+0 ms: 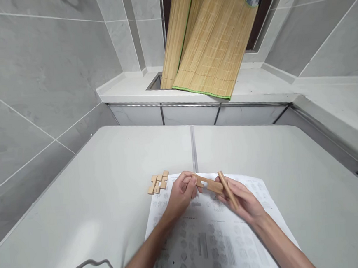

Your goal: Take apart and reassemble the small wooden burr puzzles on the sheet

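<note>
My left hand (185, 186) is closed, pinching one end of a flat wooden piece (213, 186) with a hole or notch near its middle. The piece's other end reaches my right hand (242, 197). A straight wooden stick (228, 190) lies across that hand, tilted, its upper end beside the flat piece. Whether the stick and the flat piece are joined or only touching, I cannot tell. Both hands are above a large printed sheet (189, 232) with small diagrams. Left of my left hand, several small wooden blocks (157, 188) lie grouped together on the table.
The white table (87, 190) has a seam (193, 147) down its middle. A grey cable (80, 265) runs along the lower left. Beyond the table is a white counter (126, 88) with a sink (154, 82), partly covered by a hanging bamboo mat (209, 40). Tiled walls stand on both sides.
</note>
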`<action>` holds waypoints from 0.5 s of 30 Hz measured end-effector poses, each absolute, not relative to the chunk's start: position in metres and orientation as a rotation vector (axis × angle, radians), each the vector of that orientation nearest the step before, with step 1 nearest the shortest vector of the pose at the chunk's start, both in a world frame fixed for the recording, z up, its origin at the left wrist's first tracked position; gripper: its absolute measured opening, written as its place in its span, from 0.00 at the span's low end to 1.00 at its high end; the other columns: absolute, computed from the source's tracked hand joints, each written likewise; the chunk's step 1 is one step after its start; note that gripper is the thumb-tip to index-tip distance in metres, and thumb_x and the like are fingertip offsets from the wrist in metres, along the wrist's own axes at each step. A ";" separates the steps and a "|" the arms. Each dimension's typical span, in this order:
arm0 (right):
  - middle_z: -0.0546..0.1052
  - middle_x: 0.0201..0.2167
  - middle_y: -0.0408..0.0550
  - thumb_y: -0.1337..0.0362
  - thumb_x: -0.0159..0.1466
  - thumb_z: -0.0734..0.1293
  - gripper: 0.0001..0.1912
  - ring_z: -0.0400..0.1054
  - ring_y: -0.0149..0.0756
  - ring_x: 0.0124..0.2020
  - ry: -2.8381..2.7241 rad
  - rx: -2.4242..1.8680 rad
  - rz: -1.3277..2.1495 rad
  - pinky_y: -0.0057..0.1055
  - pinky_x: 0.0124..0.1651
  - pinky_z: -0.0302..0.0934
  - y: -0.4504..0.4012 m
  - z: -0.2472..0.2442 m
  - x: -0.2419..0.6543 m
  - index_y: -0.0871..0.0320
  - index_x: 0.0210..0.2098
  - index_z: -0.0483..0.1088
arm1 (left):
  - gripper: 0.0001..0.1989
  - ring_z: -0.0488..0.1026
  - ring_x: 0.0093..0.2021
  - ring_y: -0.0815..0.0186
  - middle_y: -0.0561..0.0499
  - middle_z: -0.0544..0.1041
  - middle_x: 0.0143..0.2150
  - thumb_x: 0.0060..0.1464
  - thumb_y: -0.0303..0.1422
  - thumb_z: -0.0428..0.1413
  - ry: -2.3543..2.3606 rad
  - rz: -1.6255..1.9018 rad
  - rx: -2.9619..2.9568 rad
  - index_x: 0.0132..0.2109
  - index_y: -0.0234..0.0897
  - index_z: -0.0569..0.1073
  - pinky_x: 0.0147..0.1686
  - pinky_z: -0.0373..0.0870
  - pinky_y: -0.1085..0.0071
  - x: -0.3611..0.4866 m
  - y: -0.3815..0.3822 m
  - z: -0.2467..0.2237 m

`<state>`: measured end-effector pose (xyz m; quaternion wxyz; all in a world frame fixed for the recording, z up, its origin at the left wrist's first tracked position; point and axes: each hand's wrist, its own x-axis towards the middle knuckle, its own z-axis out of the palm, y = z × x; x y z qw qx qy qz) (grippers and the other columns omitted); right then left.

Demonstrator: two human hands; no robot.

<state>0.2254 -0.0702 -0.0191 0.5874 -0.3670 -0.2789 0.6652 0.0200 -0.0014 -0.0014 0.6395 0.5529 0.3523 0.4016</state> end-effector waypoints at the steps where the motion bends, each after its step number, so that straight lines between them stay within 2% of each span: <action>1: 0.67 0.27 0.45 0.51 0.63 0.75 0.17 0.56 0.34 0.25 -0.653 -0.822 1.526 0.33 0.28 0.61 -0.070 -0.019 0.227 0.57 0.44 0.82 | 0.21 0.60 0.22 0.72 0.55 0.74 0.25 0.64 0.52 0.57 0.821 0.939 1.249 0.43 0.37 0.70 0.26 0.60 0.72 0.019 0.000 -0.001; 3: 0.64 0.24 0.43 0.51 0.64 0.74 0.17 0.54 0.34 0.24 -0.649 -0.802 1.452 0.32 0.26 0.58 -0.069 -0.018 0.231 0.56 0.45 0.82 | 0.20 0.59 0.21 0.72 0.58 0.69 0.23 0.65 0.52 0.56 0.863 0.989 1.220 0.44 0.38 0.69 0.25 0.59 0.73 0.017 0.002 -0.001; 4: 0.67 0.26 0.45 0.51 0.64 0.74 0.17 0.55 0.35 0.26 -0.646 -0.837 1.412 0.33 0.27 0.59 -0.068 -0.019 0.233 0.56 0.46 0.82 | 0.19 0.58 0.21 0.71 0.59 0.67 0.22 0.66 0.51 0.55 0.886 1.005 1.218 0.44 0.38 0.69 0.25 0.58 0.73 0.016 0.003 -0.001; 7: 0.78 0.40 0.51 0.50 0.66 0.73 0.19 0.66 0.40 0.37 -0.677 -1.080 1.284 0.34 0.38 0.64 -0.065 -0.023 0.233 0.54 0.50 0.82 | 0.17 0.62 0.23 0.70 0.57 0.69 0.24 0.68 0.48 0.53 0.973 0.992 1.345 0.44 0.38 0.71 0.25 0.57 0.73 0.016 0.002 -0.001; 9: 0.80 0.50 0.52 0.48 0.66 0.73 0.21 0.69 0.45 0.47 -0.770 -1.266 1.189 0.35 0.46 0.65 -0.064 -0.027 0.229 0.53 0.53 0.81 | 0.16 0.66 0.26 0.68 0.54 0.73 0.28 0.70 0.46 0.51 1.026 0.944 1.524 0.44 0.38 0.73 0.27 0.57 0.72 0.017 0.000 -0.001; 10: 0.80 0.51 0.52 0.46 0.66 0.73 0.24 0.69 0.47 0.50 -0.833 -1.344 1.141 0.36 0.48 0.65 -0.064 -0.029 0.227 0.52 0.55 0.80 | 0.15 0.67 0.27 0.67 0.53 0.74 0.29 0.70 0.44 0.51 1.043 0.911 1.621 0.44 0.38 0.74 0.28 0.58 0.71 0.017 -0.002 -0.001; 11: 0.80 0.50 0.51 0.45 0.67 0.72 0.26 0.70 0.47 0.50 -0.903 -1.409 1.092 0.36 0.48 0.65 -0.064 -0.031 0.224 0.52 0.58 0.78 | 0.15 0.67 0.27 0.66 0.53 0.75 0.29 0.70 0.43 0.50 1.051 0.874 1.714 0.44 0.38 0.75 0.28 0.58 0.71 0.017 -0.003 -0.002; 13: 0.80 0.41 0.49 0.44 0.69 0.69 0.30 0.70 0.44 0.41 -1.051 -1.507 1.006 0.36 0.42 0.65 -0.065 -0.034 0.219 0.52 0.64 0.74 | 0.14 0.68 0.28 0.65 0.53 0.75 0.29 0.71 0.40 0.49 1.047 0.799 1.881 0.44 0.39 0.76 0.31 0.60 0.69 0.017 -0.004 -0.005; 15: 0.76 0.32 0.46 0.45 0.70 0.68 0.30 0.66 0.41 0.32 -1.186 -1.550 0.925 0.35 0.36 0.62 -0.067 -0.036 0.215 0.52 0.66 0.72 | 0.13 0.72 0.33 0.62 0.50 0.78 0.33 0.72 0.37 0.48 1.021 0.753 2.034 0.45 0.40 0.76 0.37 0.64 0.66 0.017 -0.004 -0.009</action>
